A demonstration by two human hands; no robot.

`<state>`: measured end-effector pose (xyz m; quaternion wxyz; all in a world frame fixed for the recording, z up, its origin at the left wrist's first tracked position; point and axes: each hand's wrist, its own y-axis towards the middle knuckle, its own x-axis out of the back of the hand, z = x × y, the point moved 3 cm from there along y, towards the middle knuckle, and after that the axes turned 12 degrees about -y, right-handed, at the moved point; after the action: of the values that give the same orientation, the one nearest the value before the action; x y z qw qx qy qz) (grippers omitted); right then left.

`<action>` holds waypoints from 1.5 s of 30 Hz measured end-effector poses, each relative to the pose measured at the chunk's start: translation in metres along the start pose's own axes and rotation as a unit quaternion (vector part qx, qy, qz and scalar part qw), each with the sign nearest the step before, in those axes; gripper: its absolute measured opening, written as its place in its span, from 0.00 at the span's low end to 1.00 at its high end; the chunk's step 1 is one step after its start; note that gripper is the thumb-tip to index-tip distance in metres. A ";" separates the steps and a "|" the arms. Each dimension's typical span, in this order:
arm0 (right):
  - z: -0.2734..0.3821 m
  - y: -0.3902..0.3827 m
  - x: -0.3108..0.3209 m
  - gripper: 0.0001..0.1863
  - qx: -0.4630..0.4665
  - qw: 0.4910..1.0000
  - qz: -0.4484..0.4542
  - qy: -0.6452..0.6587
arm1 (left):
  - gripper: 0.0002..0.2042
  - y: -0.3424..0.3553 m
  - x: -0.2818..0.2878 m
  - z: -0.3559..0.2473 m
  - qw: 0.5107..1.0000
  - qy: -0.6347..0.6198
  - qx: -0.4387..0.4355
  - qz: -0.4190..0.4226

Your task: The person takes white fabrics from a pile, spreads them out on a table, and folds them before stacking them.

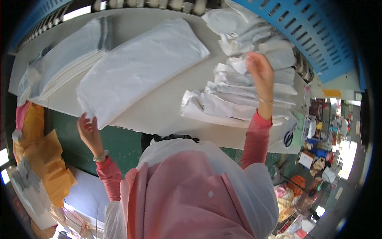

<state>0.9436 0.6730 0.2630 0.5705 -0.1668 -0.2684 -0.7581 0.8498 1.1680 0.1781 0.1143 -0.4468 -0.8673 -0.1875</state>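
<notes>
On the table in front of me lies a long, smooth white plastic bag point(143, 63), slightly see-through. My left hand point(89, 131) is at its near left corner, fingers curled at the edge as if pinching it. Over to the right, my right hand point(260, 71) is raised above a row of folded white cloth pieces point(238, 95). Its fingers are closed on the edge of a white cloth piece point(238, 65); the hand is a little blurred. The cloth pieces overlap one another, running from near to far.
A stack of clear plastic bags point(73, 59) lies at the left of the table point(159, 107). Blue slotted crates point(302, 32) stand along the far right edge. Orange-yellow bags point(47, 159) hang at the left. Below the table shows a green surface point(67, 139); cluttered goods fill the right.
</notes>
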 end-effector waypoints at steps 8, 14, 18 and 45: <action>-0.223 -0.193 0.175 0.15 -0.280 0.815 -0.495 -0.114 | 0.25 -0.095 -0.187 -0.098 0.827 -0.108 -0.167 0.526; -0.268 -0.216 0.167 0.21 -0.523 0.766 -0.374 0.030 | 0.16 -0.115 -0.209 -0.092 0.799 -0.029 -0.289 0.527; -0.301 -0.216 0.186 0.21 -0.454 0.818 -0.350 -0.047 | 0.10 -0.119 -0.196 -0.104 0.754 -0.057 -0.368 0.542; -0.010 0.007 0.153 0.15 -0.005 0.991 0.091 -0.097 | 0.27 0.021 0.006 -0.092 0.848 -0.266 0.041 0.457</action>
<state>0.9059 0.5472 0.3418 0.6073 -0.2665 -0.3022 -0.6847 0.8667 1.1442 0.2676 -0.0301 -0.8203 -0.5692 0.0480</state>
